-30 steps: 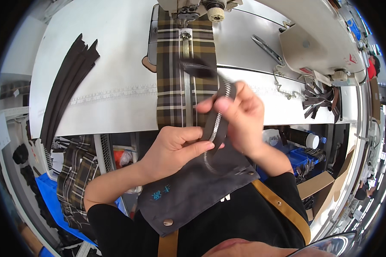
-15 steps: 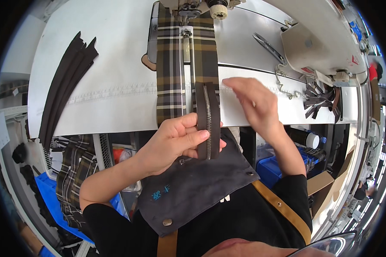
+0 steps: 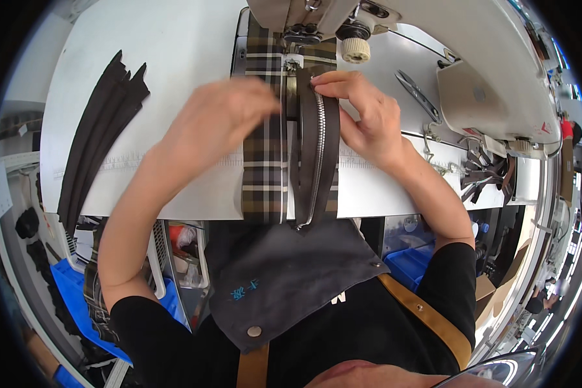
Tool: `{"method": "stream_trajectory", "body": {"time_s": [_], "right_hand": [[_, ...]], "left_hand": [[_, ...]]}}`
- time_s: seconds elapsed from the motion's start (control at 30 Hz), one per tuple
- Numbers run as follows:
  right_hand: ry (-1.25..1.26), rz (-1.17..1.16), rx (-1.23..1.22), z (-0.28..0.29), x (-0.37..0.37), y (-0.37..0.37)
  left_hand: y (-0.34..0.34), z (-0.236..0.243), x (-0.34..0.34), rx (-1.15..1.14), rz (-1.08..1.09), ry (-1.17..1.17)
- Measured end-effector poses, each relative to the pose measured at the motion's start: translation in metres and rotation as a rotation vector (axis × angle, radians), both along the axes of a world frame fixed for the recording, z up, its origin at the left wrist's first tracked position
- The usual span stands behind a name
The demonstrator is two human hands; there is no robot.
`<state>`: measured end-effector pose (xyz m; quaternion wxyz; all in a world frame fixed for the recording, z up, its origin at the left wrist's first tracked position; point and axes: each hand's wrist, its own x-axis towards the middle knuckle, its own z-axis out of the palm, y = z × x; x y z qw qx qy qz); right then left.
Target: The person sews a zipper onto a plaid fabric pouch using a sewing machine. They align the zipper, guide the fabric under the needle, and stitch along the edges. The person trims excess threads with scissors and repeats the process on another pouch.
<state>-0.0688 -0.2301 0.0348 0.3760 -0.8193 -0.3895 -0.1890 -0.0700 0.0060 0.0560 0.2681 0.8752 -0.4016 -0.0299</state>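
Zipper (image 3: 317,155): dark brown tape with silver teeth, closed, lying lengthwise on the plaid strip (image 3: 263,161). Its top end sits at the presser foot; its lower end hangs just over the table edge. Plaid strip: brown, black and white check, flat, running under the foot toward the person.
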Motion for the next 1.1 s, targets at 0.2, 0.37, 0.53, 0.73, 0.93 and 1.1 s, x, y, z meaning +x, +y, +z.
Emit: {"method": "stream_trajectory", "body": {"time_s": [0.2,0.37,0.53,0.73,0.93,1.1], "right_hand": [[0.021,-0.059,-0.093,-0.016,0.006,-0.008],[-0.010,-0.088,-0.114,-0.016,0.005,-0.003],[-0.097,-0.028,-0.074,-0.010,0.014,0.014],[-0.097,-0.004,-0.115,-0.028,0.020,0.014],[-0.132,-0.043,-0.180,-0.029,0.019,0.015],[-0.240,-0.131,-0.301,-0.029,0.018,0.015]], "left_hand": [[-0.013,-0.044,0.023,0.034,0.163,-0.468],[-0.012,-0.050,0.022,-0.051,0.179,-0.455],[-0.010,-0.052,0.023,-0.060,0.199,-0.447],[-0.014,-0.048,0.021,-0.134,0.256,-0.327],[-0.012,-0.056,0.022,-0.107,0.231,-0.444],[-0.011,-0.055,0.022,-0.056,0.230,-0.471]]}}
